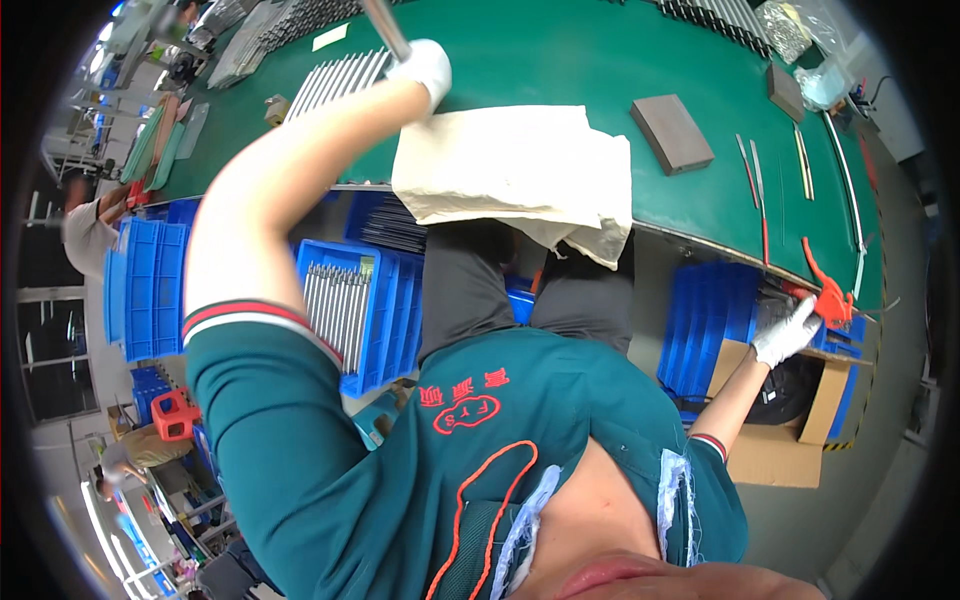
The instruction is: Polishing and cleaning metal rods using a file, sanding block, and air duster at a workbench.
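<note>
My left hand, in a white glove, is closed around a metal rod over the far left of the green table. The rod slants up out of the picture. A row of similar metal rods lies beside that hand. At the right table edge my right hand, also white-gloved, has its fingers at an orange-red hand tool with a long lever; some of the fingers are hidden. A cream cloth lies between my hands, draping over the front edge towards my lap.
A dark grey block and thin files or strips lie on the green table. Blue crates with rods stand below left, more blue crates below right beside a cardboard box. Other people are at the far left.
</note>
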Motion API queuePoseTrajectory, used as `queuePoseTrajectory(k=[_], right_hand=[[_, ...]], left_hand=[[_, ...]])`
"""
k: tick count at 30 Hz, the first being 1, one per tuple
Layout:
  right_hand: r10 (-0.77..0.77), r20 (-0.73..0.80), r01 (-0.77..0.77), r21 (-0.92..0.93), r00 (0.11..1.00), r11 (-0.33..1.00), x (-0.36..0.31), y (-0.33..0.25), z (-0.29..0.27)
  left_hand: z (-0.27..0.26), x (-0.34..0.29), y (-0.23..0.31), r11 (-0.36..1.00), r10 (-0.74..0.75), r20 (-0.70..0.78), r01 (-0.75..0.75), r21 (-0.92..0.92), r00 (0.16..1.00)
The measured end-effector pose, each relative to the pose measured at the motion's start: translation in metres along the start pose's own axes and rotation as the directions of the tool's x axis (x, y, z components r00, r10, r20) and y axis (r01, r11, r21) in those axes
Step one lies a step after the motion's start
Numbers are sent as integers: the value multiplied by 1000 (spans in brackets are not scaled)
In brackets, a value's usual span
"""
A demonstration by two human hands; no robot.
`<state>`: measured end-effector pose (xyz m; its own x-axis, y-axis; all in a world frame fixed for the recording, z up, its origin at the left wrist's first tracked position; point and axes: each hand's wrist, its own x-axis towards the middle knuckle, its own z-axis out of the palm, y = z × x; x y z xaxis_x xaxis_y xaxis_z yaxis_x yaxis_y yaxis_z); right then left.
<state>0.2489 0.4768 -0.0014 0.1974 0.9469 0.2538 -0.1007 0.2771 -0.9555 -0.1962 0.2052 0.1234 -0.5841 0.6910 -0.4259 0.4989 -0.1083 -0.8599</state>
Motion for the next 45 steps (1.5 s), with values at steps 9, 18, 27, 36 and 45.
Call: queuePoseTrajectory(k=[9, 18, 27, 36, 45], right_hand=[[42, -78, -47, -67, 996, 997, -2, -8, -1], [-12, 53, -3, 263, 999, 965, 1, -36, -12], [-53, 705, 21, 54, 707, 998, -59, -105, -15], [479, 702, 242, -416, -528, 877, -197, -117, 89], [455, 796, 263, -376, -399, 889, -216, -118, 81]], left_hand=[[12, -13, -57, 952, -234, -276, 162, -259, 932], [19, -25, -22, 970, -93, 43, 100, -223, 995], [32, -178, -18, 513, -214, -179, -46, -857, 960], [59, -218, 156, -113, -92, 194, 183, -977, 977], [60, -214, 222, -177, -207, 54, 16, -984, 977]])
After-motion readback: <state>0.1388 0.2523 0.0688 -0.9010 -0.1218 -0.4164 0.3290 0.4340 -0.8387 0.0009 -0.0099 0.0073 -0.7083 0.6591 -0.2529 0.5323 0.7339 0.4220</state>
